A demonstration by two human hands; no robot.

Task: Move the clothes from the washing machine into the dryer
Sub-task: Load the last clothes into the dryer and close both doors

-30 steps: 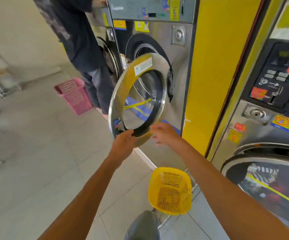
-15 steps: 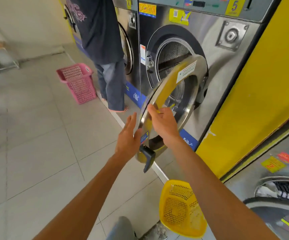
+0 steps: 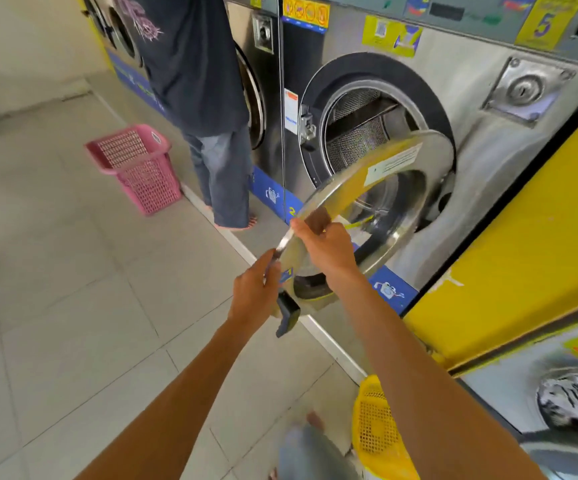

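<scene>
Here the round steel door [image 3: 377, 202] of the open machine [image 3: 488, 161] had a shiny rim; both the left hand [image 3: 254, 294] and right hand [image 3: 325, 245] gripped its edge. Striped clothes [image 3: 573, 400] lay behind glass at lower right.

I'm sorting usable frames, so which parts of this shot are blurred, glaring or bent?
Head view: motion blur smears the stickers along the top and the yellow basket; daylight glare sheens the steel door held by both hands; wide-angle distortion tilts the machines' edges.
</scene>
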